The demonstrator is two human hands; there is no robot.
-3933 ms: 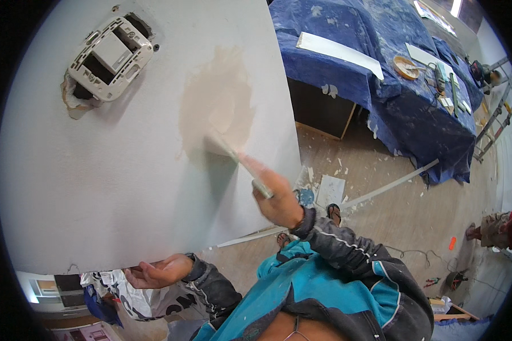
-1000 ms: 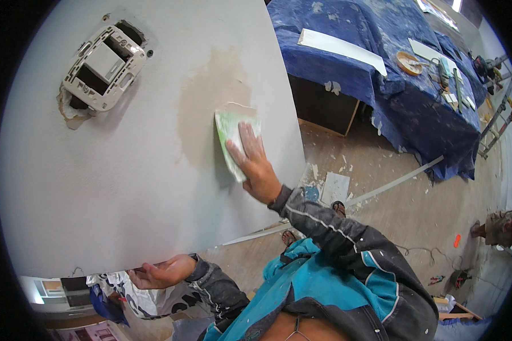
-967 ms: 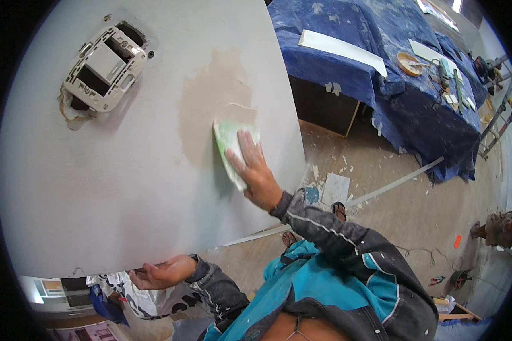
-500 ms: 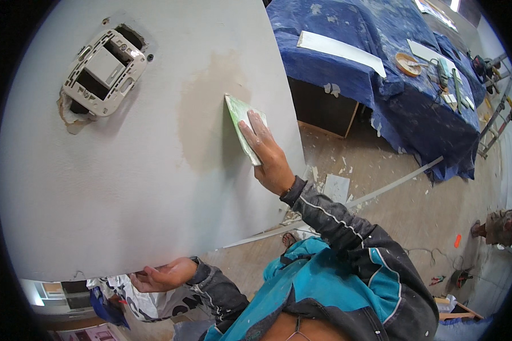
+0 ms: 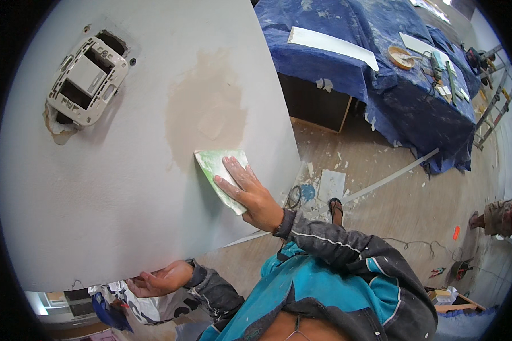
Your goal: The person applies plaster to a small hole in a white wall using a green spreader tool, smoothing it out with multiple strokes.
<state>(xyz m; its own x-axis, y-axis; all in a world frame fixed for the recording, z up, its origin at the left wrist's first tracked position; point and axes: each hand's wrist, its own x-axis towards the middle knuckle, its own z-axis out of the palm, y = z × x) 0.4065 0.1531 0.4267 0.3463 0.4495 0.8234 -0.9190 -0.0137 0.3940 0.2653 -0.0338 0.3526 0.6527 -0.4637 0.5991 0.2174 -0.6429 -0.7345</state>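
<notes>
My right hand (image 5: 249,192) presses flat on a green sanding sheet (image 5: 219,170) against a pale grey wall (image 5: 142,187), at the lower edge of a beige filler patch (image 5: 207,111). The fingers lie spread over the sheet. My left hand (image 5: 159,279) is low at the wall's bottom edge, palm up, fingers loosely apart, holding nothing. A white electrical box frame (image 5: 86,79) sits in a rough hole in the wall at the upper left.
A table draped in a blue sheet (image 5: 381,74) stands to the right with a white strip (image 5: 331,46), tape roll and tools. Debris and a long white strip (image 5: 389,177) lie on the wooden floor. Another person's sleeve (image 5: 503,217) shows at far right.
Earlier my right hand held a putty knife on the patch. It then held the green sheet, moving it up and right, and now it has come back down and left.
</notes>
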